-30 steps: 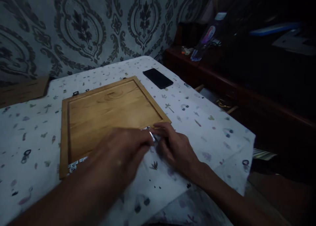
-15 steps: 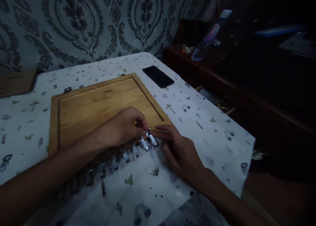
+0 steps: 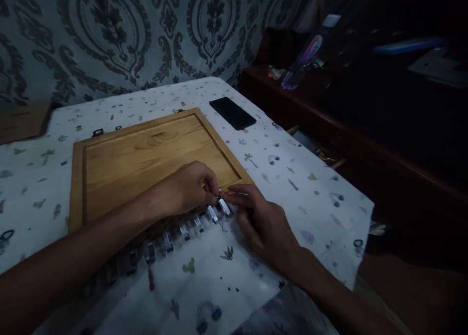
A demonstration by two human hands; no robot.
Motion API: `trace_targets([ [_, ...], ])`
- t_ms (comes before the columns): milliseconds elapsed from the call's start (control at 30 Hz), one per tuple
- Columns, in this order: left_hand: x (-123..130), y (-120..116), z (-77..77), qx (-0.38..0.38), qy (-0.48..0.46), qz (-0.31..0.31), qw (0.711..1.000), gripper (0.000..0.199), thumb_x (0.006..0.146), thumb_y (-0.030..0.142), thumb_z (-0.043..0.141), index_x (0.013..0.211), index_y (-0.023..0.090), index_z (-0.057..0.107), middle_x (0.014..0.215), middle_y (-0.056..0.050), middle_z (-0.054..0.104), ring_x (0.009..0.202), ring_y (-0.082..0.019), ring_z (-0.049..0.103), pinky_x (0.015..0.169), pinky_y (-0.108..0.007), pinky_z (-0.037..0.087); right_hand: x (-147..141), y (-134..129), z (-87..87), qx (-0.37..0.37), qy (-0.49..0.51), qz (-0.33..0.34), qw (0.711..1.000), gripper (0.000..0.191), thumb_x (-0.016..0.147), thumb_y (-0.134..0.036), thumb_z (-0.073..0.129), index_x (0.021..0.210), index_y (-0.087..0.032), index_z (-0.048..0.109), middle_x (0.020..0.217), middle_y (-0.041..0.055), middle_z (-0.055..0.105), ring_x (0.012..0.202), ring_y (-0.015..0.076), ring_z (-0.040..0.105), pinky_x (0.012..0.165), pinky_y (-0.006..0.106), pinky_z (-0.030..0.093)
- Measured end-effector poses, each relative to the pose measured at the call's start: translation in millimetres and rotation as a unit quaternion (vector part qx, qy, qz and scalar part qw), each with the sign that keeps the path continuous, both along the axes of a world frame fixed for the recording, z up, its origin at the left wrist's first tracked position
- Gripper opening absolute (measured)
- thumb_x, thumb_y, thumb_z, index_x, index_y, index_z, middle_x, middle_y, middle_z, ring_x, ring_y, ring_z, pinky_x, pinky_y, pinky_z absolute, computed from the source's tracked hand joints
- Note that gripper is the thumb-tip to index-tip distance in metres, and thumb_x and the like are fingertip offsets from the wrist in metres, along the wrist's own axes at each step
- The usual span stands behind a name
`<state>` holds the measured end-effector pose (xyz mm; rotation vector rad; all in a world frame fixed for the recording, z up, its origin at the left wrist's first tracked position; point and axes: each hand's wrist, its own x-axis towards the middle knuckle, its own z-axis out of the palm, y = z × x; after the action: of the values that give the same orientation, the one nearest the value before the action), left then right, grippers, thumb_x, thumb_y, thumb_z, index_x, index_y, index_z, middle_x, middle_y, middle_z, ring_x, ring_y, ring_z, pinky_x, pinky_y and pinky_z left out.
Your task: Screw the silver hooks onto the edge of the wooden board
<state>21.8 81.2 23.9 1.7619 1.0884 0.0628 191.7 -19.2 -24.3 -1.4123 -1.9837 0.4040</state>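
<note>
A framed wooden panel (image 3: pixel 146 147) lies on the table, with a row of shiny metal clips (image 3: pixel 167 242) along its near edge. My left hand (image 3: pixel 190 186) is closed in a pinch over the near right part of that edge. A small yellow bit (image 3: pixel 203 184) shows between its curled fingers; the rest of what it holds is hidden. Close to these fingertips, my right hand (image 3: pixel 263 218) reaches in from the right, its forefinger stretched out and touching the end clip (image 3: pixel 224 207). Its thumb stays apart, lower down.
A black phone (image 3: pixel 232 113) rests beyond the panel's right corner on the patterned white tablecloth (image 3: pixel 303 188). Cardboard (image 3: pixel 24 123) sits at the far left. A clear bottle (image 3: pixel 303 57) leans on dark furniture at the right, above a part-open drawer (image 3: pixel 314 145).
The view has shifted very slightly. Both hands stay at the same end clip, with only a small movement of the left fingers.
</note>
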Motion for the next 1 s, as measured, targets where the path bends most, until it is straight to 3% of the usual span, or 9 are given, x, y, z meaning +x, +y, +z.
trace_targets([
  [233, 1.9, -0.7, 2.8, -0.021, 0.004, 0.022, 1.0, 0.005, 0.065, 0.016, 0.064, 0.07, 0.014, 0.066, 0.059, 0.002, 0.061, 0.054, -0.01, 0.055, 0.05, -0.02, 0.04, 0.0, 0.1, 0.6, -0.013, -0.001, -0.005, 1.0, 0.035, 0.084, -0.01, 0.039, 0.117, -0.019, 0.045, 0.089, 0.0078, 0.076, 0.054, 0.0161, 0.064, 0.053, 0.028, 0.05],
  [633, 5.7, 0.2, -5.4, -0.07, -0.01, 0.058, 0.996, 0.008, 0.067, 0.014, 0.065, 0.066, 0.016, 0.057, 0.054, 0.005, 0.056, 0.044, -0.008, 0.05, 0.044, -0.019, 0.037, -0.2, 0.3, -0.2, -0.014, -0.013, -0.005, 1.0, 0.036, 0.083, -0.009, 0.039, 0.117, -0.018, 0.044, 0.083, 0.0084, 0.075, 0.068, 0.0207, 0.071, 0.06, 0.031, 0.055],
  [833, 4.2, -2.4, -6.9, -0.057, -0.021, 0.066, 0.996, 0.007, 0.067, 0.016, 0.064, 0.067, 0.016, 0.057, 0.055, 0.005, 0.056, 0.044, -0.007, 0.049, 0.045, -0.018, 0.037, -1.3, 0.9, 0.5, -0.005, 0.005, 0.003, 1.0, 0.037, 0.082, -0.008, 0.038, 0.117, -0.018, 0.044, 0.093, 0.0097, 0.077, 0.073, 0.0202, 0.073, 0.064, 0.031, 0.056],
  [1000, 1.9, -2.0, 3.9, -0.048, -0.027, 0.066, 0.996, 0.012, 0.072, 0.02, 0.063, 0.064, 0.015, 0.055, 0.057, 0.004, 0.059, 0.047, -0.007, 0.051, 0.045, -0.017, 0.036, -0.5, 0.5, -1.7, -0.007, -0.001, -0.009, 1.0, 0.037, 0.082, -0.008, 0.039, 0.117, -0.017, 0.046, 0.098, 0.0106, 0.077, 0.072, 0.02, 0.073, 0.06, 0.03, 0.056],
])
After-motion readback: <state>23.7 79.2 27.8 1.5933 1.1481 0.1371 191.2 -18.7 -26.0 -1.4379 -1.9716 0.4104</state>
